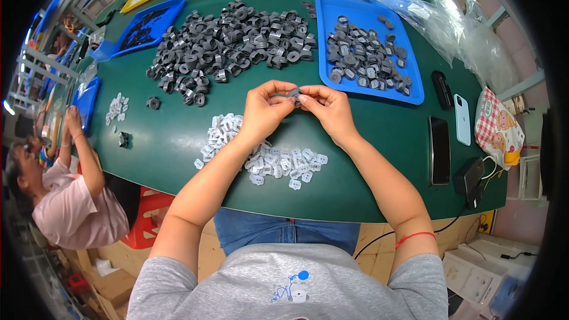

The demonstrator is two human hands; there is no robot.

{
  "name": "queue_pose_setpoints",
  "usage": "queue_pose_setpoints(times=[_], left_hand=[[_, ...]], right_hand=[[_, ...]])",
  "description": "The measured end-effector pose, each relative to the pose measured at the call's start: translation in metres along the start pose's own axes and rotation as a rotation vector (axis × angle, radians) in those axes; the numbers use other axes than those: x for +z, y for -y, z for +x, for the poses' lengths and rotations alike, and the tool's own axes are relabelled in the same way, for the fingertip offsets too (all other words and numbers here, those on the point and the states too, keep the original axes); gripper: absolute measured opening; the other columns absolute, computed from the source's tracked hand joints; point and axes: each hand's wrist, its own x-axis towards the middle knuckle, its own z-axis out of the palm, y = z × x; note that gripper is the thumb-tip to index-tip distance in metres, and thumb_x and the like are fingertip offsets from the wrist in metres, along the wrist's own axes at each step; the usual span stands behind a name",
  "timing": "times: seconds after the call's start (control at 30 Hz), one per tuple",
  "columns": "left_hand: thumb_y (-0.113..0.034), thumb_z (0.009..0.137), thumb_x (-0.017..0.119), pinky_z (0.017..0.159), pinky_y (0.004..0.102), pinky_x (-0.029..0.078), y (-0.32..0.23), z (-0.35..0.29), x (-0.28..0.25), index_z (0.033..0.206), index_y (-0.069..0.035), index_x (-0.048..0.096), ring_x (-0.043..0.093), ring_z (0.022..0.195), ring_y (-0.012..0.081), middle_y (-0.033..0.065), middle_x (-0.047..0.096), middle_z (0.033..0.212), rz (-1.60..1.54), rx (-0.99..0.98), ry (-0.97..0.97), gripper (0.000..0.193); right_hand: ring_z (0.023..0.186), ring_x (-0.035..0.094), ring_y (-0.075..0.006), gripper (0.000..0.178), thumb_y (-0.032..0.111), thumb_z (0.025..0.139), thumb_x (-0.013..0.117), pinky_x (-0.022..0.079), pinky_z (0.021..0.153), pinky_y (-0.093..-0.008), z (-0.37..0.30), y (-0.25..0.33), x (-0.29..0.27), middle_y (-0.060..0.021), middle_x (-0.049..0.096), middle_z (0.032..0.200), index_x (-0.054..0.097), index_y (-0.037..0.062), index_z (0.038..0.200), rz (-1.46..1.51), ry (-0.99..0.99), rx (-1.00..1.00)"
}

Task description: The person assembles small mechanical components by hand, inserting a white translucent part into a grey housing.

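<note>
Grip: As a person [237,284] works at a green table [160,157], the left hand [268,111] and right hand [329,111] pinch one gray part [294,92] at their fingertips.
Gray part: between the gray heap [237,38] and white pieces [275,163], just left of a blue tray [361,7].
Handling: light, even thumb pressure looks wisest.
Count: one part held, two phones [439,151]; heap and pieces beyond tallying.

A light-blue phone [462,120] lies near a checked, perhaps cloth, pouch [499,127].
</note>
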Motion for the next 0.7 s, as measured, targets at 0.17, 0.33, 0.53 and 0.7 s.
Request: queue_pose_setpoints(times=[0.17,0.33,0.53,0.7], left_hand=[[0.001,0.076,0.058,0.065,0.0203,0.05,-0.001,0.0,-0.002,0.095,0.006,0.056,0.062,0.072,0.0113,0.0102,0.063,0.081,0.01,-0.065,0.026,0.02],[-0.002,0.078,0.06,0.07,0.0221,0.049,0.001,0.001,-0.002,0.097,0.004,0.056,0.062,0.075,0.0134,0.0109,0.063,0.085,-0.017,-0.087,0.065,0.02],[0.001,0.079,0.059,0.069,0.0233,0.052,0.0,0.001,-0.003,0.094,0.007,0.055,0.063,0.075,0.0157,0.0109,0.06,0.087,-0.034,-0.075,0.065,0.016],[0.001,0.079,0.059,0.069,0.0231,0.052,0.002,0.002,-0.002,0.093,0.007,0.056,0.063,0.074,0.0153,0.0099,0.06,0.086,-0.048,-0.079,0.085,0.016]], right_hand=[[0.073,0.06,-0.0111,0.014,0.004,0.08,0.059,0.049,0.066,-0.0221,-0.003,0.002,0.006,-0.0078,0.062,0.081,0.058,-0.0059,0.09,0.004,-0.002,-0.029],[0.073,0.06,-0.0123,0.011,0.003,0.081,0.056,0.05,0.065,-0.0234,-0.002,-0.003,0.005,-0.0089,0.062,0.081,0.056,-0.0062,0.088,-0.054,-0.021,-0.066],[0.073,0.059,-0.0105,0.012,0.007,0.084,0.055,0.05,0.069,-0.0233,-0.007,0.008,0.009,-0.0066,0.061,0.083,0.056,-0.0035,0.09,0.049,0.012,0.037],[0.072,0.059,-0.0103,0.011,0.007,0.084,0.055,0.05,0.067,-0.0222,-0.005,0.001,0.008,-0.0064,0.061,0.083,0.056,-0.0027,0.09,0.058,-0.007,0.066]])
